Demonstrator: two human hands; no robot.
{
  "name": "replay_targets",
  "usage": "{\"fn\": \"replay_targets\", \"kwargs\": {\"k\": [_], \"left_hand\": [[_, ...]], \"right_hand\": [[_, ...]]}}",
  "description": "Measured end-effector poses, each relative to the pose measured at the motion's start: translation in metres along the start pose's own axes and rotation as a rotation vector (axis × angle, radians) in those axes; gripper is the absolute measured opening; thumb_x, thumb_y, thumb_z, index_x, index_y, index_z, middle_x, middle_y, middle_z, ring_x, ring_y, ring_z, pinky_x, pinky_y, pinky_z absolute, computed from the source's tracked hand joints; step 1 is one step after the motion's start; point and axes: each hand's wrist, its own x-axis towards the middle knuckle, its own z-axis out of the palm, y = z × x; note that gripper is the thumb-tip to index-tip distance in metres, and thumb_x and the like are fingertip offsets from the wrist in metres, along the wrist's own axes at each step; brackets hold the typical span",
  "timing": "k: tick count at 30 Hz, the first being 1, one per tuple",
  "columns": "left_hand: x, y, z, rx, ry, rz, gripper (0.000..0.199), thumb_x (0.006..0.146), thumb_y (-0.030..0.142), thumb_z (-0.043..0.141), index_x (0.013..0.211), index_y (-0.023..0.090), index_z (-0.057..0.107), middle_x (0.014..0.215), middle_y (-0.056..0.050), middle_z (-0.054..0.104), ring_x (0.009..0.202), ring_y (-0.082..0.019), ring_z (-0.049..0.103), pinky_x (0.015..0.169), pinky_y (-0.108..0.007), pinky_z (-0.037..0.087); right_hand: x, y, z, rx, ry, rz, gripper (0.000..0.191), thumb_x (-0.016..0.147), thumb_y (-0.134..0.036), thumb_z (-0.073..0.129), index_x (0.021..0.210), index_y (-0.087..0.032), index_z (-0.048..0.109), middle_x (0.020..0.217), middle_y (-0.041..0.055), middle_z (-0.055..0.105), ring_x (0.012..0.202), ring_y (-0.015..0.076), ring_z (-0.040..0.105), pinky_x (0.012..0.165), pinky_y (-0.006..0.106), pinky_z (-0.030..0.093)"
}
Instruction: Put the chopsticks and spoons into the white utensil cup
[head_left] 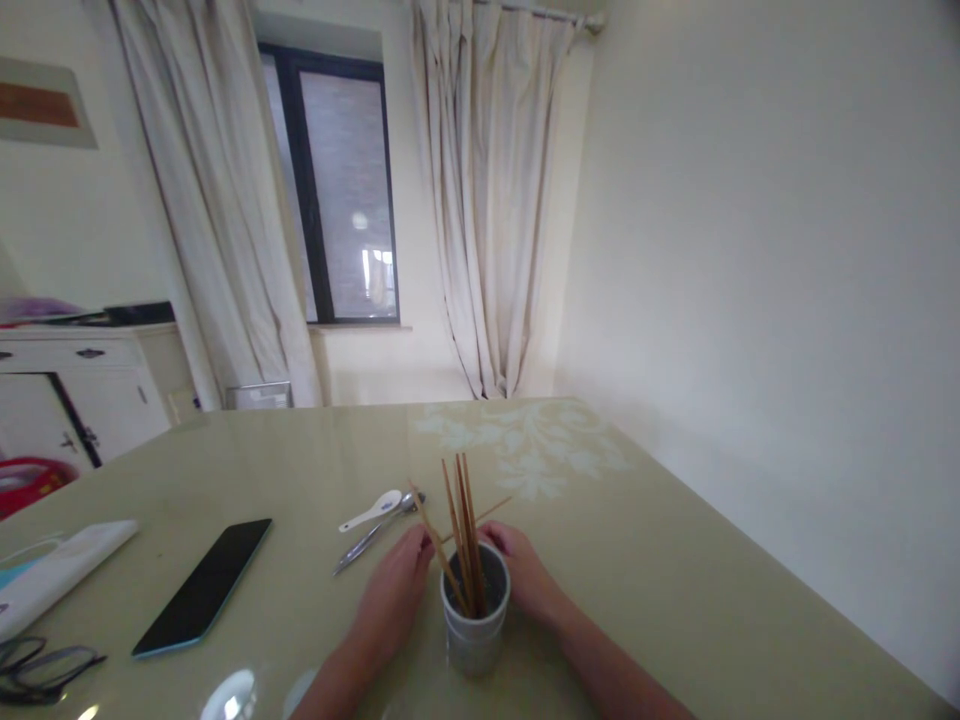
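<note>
A grey cup [474, 640] stands upright on the table between my hands, with several wooden chopsticks [466, 525] leaning in it. One more chopstick [495, 508] slants behind them, its lower left end at the fingers of my left hand [405, 568]. That hand is closed around this end, left of the cup. My right hand [521, 565] is at the cup's right rear side; its fingertips curl in behind the rim and are mostly hidden. Left of the cup lie a white spoon [373, 510] and a metal spoon [375, 537].
On the left of the table [720, 600] lie a phone [206, 585], a long white object [67, 575] and glasses [49, 670]. A shiny round object [231, 692] is at the near edge. A wall [787, 300] runs along the right side.
</note>
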Motion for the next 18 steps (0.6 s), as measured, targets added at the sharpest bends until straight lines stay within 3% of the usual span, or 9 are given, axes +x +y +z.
{"fn": "replay_targets", "kwargs": {"k": [4, 7, 9, 14, 18], "left_hand": [[-0.005, 0.011, 0.009, -0.347, -0.059, 0.082, 0.029, 0.103, 0.04, 0.048, 0.103, 0.023, 0.073, 0.109, -0.011, 0.082, 0.103, -0.029, 0.076, 0.093, -0.04, 0.059], [-0.005, 0.012, 0.01, -0.382, -0.073, 0.106, 0.03, 0.102, 0.04, 0.05, 0.106, 0.023, 0.074, 0.111, -0.011, 0.082, 0.104, -0.029, 0.076, 0.093, -0.04, 0.059], [-0.002, 0.007, 0.007, -0.341, -0.067, 0.111, 0.031, 0.103, 0.04, 0.049, 0.108, 0.024, 0.075, 0.112, -0.011, 0.083, 0.105, -0.029, 0.076, 0.094, -0.04, 0.059], [0.006, -0.016, -0.011, 0.119, 0.118, 0.047, 0.034, 0.102, 0.023, 0.043, 0.105, 0.024, 0.077, 0.114, -0.01, 0.081, 0.11, -0.029, 0.074, 0.1, -0.044, 0.056], [0.007, -0.03, -0.028, 0.568, 0.188, -0.092, 0.035, 0.104, 0.017, 0.043, 0.119, 0.018, 0.075, 0.121, -0.014, 0.077, 0.115, -0.032, 0.069, 0.102, -0.047, 0.053]], "right_hand": [[0.002, 0.002, 0.006, 0.222, -0.019, 0.005, 0.051, 0.082, -0.07, 0.079, 0.089, -0.019, 0.078, 0.084, 0.0062, 0.078, 0.081, 0.0261, 0.071, 0.077, 0.037, 0.054], [0.004, 0.0, 0.006, 0.291, 0.02, 0.006, 0.055, 0.076, -0.071, 0.085, 0.089, -0.018, 0.077, 0.081, 0.0056, 0.077, 0.076, 0.0239, 0.071, 0.073, 0.035, 0.053], [0.007, -0.006, -0.002, 0.311, 0.123, -0.033, 0.057, 0.075, -0.073, 0.085, 0.084, -0.017, 0.075, 0.075, 0.0042, 0.074, 0.07, 0.0209, 0.067, 0.067, 0.032, 0.051], [0.006, -0.037, -0.056, 0.362, 0.609, -0.306, 0.053, 0.081, -0.071, 0.083, 0.084, -0.019, 0.073, 0.069, -0.0011, 0.063, 0.063, 0.0143, 0.055, 0.059, 0.026, 0.045], [-0.005, -0.061, -0.086, 0.456, 0.626, -0.439, 0.048, 0.081, -0.065, 0.088, 0.083, -0.02, 0.072, 0.067, -0.0032, 0.059, 0.059, 0.0115, 0.051, 0.054, 0.022, 0.043]]}}
